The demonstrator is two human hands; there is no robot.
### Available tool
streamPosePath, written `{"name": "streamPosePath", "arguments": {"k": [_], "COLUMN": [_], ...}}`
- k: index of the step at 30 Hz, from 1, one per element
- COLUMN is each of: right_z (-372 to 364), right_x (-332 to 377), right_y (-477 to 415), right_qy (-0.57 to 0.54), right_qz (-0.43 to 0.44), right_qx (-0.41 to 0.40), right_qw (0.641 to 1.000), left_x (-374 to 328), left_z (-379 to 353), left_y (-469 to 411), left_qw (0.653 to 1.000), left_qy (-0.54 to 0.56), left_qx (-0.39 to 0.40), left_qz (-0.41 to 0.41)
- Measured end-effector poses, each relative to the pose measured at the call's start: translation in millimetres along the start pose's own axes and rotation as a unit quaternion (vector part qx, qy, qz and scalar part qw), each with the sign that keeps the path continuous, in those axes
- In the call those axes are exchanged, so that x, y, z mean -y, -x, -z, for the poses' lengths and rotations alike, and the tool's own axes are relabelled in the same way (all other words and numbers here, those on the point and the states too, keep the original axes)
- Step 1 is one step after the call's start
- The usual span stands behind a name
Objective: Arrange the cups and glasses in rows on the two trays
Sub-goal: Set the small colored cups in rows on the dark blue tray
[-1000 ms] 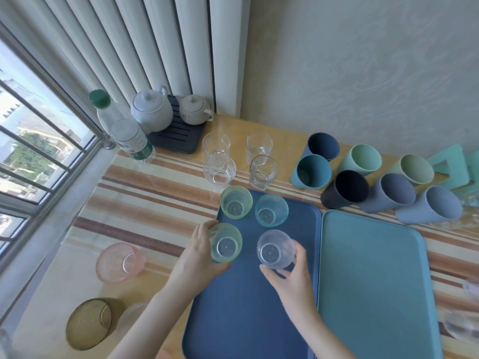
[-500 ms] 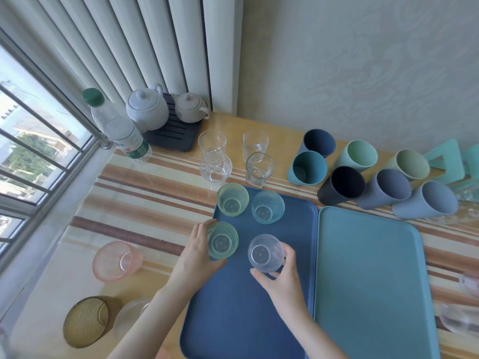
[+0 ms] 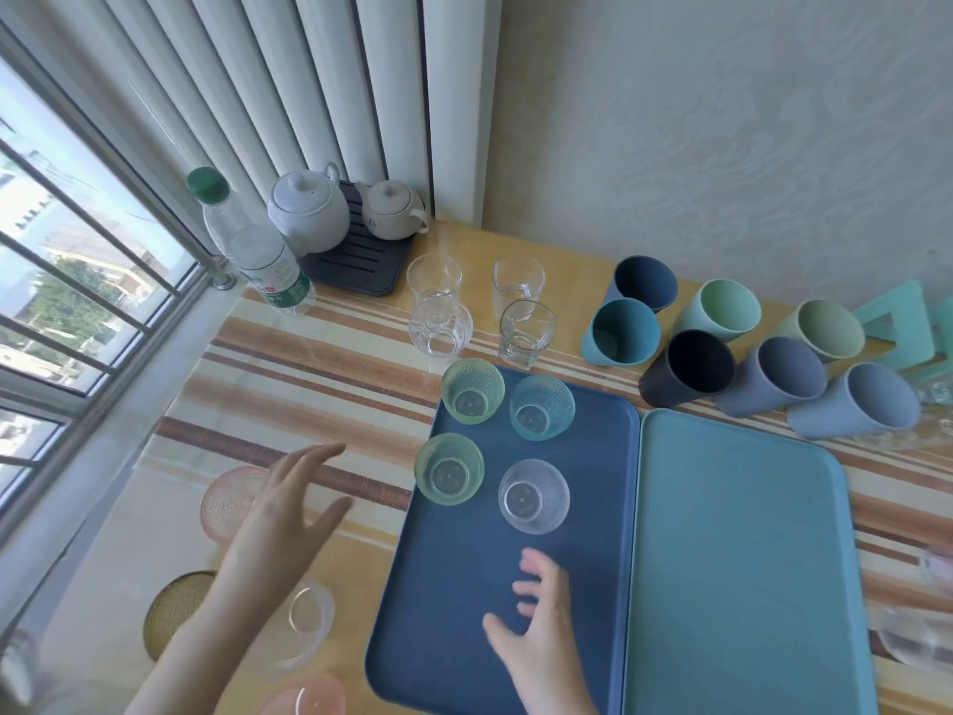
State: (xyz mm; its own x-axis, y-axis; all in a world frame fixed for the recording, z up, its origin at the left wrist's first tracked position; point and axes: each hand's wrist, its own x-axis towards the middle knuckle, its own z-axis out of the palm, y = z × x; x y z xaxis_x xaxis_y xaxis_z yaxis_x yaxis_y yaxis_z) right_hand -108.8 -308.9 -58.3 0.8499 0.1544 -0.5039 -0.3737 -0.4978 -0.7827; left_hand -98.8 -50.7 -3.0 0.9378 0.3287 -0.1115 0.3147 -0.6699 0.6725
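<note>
A: Where do things stand?

B: Four small textured glasses sit in a two-by-two block at the upper end of the dark blue tray [image 3: 495, 601], centre of the frame: a green glass [image 3: 473, 391] and a teal glass [image 3: 542, 408] behind, another green glass [image 3: 449, 469] and a clear glass [image 3: 534, 496] in front. The light blue tray [image 3: 742, 559] to its right is bare.

A: And the hands?

B: Both are empty with fingers spread. The left hand [image 3: 286, 513] hovers over the counter [image 3: 129, 534] at left centre, above a pink glass [image 3: 227, 500]. The right hand [image 3: 536, 627] hangs over the lower part of the dark tray.

A: How is that different from half a second ago?

B: Then the left hand was wrapped around the front green glass and the right around the clear one. Both have let go and drawn back, the left swinging out toward the loose glasses.

A: So what's the next step, and how to do it well?

B: Likely fetching a third row. I'd take the pink glass by its sides, lift it clear over the tray's rim, and set it below the front green glass, matching the gaps already set. The glasses near the lower left are close together, so reach in carefully. The plastic cups [image 3: 768, 374] at upper right probably suit the other tray.
</note>
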Motion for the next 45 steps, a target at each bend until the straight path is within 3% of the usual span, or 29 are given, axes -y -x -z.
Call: {"name": "streamPosePath", "arguments": {"k": [5, 8, 12, 17, 28, 31, 38, 41, 45], "right_z": [-34.6, -49.3, -65.3, -87.9, -104.5, -99.9, -47.4, -18.7, 10.2], "right_x": [3.7, 21.4, 48.7, 73.8, 90.9, 86.4, 57.3, 30.2, 1.7], "right_y": [26.3, 27.0, 15.4, -0.8, -8.6, -5.3, 8.0, 13.2, 16.7], "right_qy": [0.102, 0.127, 0.133, 0.184, 0.224, 0.205, 0.029, 0.004, 0.010], "right_qz": [0.050, 0.081, 0.114, 0.178, 0.216, 0.216, 0.173, 0.155, 0.126], "right_qx": [0.194, 0.263, 0.286, 0.308, 0.385, 0.354, 0.150, 0.044, -0.021], "right_qw": [0.974, 0.953, 0.942, 0.916, 0.869, 0.887, 0.973, 0.987, 0.992], "left_x": [32.4, 44.6, 66.0, 68.0, 77.2, 74.6, 25.3, 6.0, -15.7], "left_z": [25.2, 32.4, 43.3, 36.4, 27.2, 29.7, 23.7, 4.2, -25.6], "left_y": [28.9, 36.6, 29.7, 12.9, 6.8, 6.9, 17.9, 32.2, 47.7], "left_qw": [0.998, 0.995, 0.986, 0.983, 0.986, 0.986, 0.995, 0.997, 0.996], "left_qy": [-0.045, -0.096, -0.138, -0.029, -0.019, -0.020, 0.009, 0.024, 0.045], "left_qx": [0.027, -0.021, -0.062, 0.007, 0.026, 0.030, 0.025, 0.047, 0.075], "left_qz": [0.026, -0.002, 0.065, 0.181, 0.164, 0.162, 0.093, 0.053, 0.022]}}
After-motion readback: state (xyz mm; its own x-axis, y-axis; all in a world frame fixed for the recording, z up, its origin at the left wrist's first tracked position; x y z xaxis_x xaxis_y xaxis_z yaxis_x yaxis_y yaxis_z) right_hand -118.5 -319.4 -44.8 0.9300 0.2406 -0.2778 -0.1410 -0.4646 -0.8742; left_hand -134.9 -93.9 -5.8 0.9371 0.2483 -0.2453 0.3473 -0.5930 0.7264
